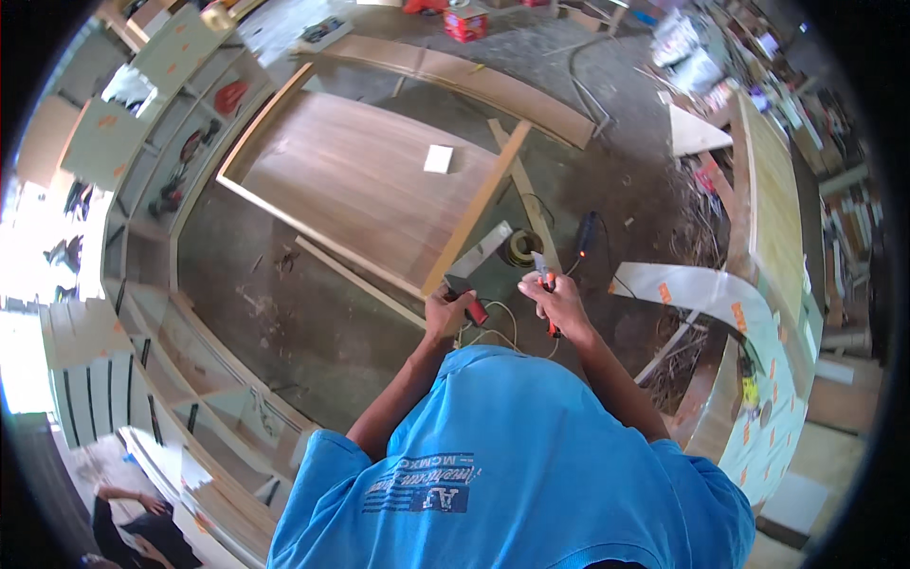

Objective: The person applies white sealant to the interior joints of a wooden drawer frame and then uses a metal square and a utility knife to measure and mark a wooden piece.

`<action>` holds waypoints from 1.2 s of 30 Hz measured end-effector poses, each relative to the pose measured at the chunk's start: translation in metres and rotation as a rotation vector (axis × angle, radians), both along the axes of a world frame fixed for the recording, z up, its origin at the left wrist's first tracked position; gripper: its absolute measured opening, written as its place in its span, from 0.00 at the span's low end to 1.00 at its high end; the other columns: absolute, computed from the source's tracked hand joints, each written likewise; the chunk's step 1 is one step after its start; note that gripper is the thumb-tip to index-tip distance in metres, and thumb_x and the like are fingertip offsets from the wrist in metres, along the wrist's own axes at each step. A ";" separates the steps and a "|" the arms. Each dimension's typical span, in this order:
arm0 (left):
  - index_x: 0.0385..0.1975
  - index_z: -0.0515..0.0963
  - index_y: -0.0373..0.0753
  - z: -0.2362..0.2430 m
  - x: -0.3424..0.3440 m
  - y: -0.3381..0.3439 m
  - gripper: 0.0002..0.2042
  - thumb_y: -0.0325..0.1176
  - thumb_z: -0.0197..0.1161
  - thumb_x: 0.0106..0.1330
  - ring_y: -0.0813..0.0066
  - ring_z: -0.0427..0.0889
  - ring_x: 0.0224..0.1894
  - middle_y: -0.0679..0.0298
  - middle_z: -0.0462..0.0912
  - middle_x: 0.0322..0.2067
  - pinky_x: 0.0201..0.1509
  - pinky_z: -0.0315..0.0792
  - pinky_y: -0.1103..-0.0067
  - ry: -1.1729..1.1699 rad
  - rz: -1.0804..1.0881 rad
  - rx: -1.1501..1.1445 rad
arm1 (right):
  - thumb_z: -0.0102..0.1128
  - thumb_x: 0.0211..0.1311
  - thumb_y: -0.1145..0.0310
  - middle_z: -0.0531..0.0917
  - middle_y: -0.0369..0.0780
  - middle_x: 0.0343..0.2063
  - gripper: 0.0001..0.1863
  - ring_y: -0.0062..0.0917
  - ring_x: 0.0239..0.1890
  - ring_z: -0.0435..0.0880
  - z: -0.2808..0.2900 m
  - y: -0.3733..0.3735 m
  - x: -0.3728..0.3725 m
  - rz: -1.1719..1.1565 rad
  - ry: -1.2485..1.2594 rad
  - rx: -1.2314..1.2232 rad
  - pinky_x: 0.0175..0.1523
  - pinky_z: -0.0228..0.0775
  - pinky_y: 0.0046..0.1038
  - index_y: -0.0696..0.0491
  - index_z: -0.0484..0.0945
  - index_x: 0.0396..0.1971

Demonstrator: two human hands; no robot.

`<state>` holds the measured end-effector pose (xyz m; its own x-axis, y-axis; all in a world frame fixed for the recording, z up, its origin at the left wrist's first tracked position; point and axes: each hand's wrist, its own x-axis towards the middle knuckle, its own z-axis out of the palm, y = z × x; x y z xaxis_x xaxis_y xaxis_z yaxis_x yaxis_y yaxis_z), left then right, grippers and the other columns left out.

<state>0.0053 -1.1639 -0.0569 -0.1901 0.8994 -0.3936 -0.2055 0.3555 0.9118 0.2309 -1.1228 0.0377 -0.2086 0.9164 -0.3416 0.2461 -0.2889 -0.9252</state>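
Note:
In my right hand (557, 305), closed fingers hold an orange-and-black utility knife (548, 281), its pale blade tip pointing up and away from me. My left hand (448, 311) is closed on a small dark tool with a red part (477, 312); its exact kind is hard to make out. That hand is at the near corner of a wooden frame (477, 213), which is raised around a wood-grain panel (370, 166). A white square piece (438, 158) lies on the panel. Just beyond my hands sits a roll of edging strip (520, 247).
A dark corded tool (588, 232) lies on the floor right of the roll. Loose wooden strips (355, 280) surround the frame. Open cabinet carcasses (142, 251) curve along the left, a covered curved panel (730, 299) stands right. Another person (142, 531) is at lower left.

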 end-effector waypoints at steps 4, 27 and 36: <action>0.31 0.79 0.32 0.014 -0.004 -0.003 0.08 0.30 0.69 0.56 0.81 0.77 0.27 0.64 0.82 0.25 0.30 0.71 0.78 0.184 0.135 0.051 | 0.71 0.56 0.52 0.79 0.35 0.23 0.27 0.15 0.17 0.75 0.016 0.015 -0.061 0.276 -0.061 -0.002 0.22 0.66 0.21 0.60 0.80 0.45; 0.46 0.77 0.33 0.030 -0.003 0.065 0.31 0.53 0.77 0.51 0.67 0.82 0.41 0.57 0.83 0.38 0.46 0.76 0.76 0.607 0.499 -0.342 | 0.68 0.52 0.64 0.80 0.31 0.24 0.14 0.15 0.27 0.75 -0.023 0.258 -0.169 1.436 -0.355 -0.107 0.31 0.68 0.23 0.55 0.83 0.37; 0.41 0.76 0.33 -0.127 0.071 0.084 0.18 0.45 0.60 0.71 0.81 0.77 0.27 0.67 0.79 0.24 0.32 0.72 0.81 -0.164 0.782 -0.187 | 0.67 0.53 0.61 0.82 0.31 0.24 0.16 0.19 0.28 0.75 -0.154 0.324 -0.244 1.685 -0.523 -0.324 0.34 0.67 0.27 0.53 0.85 0.40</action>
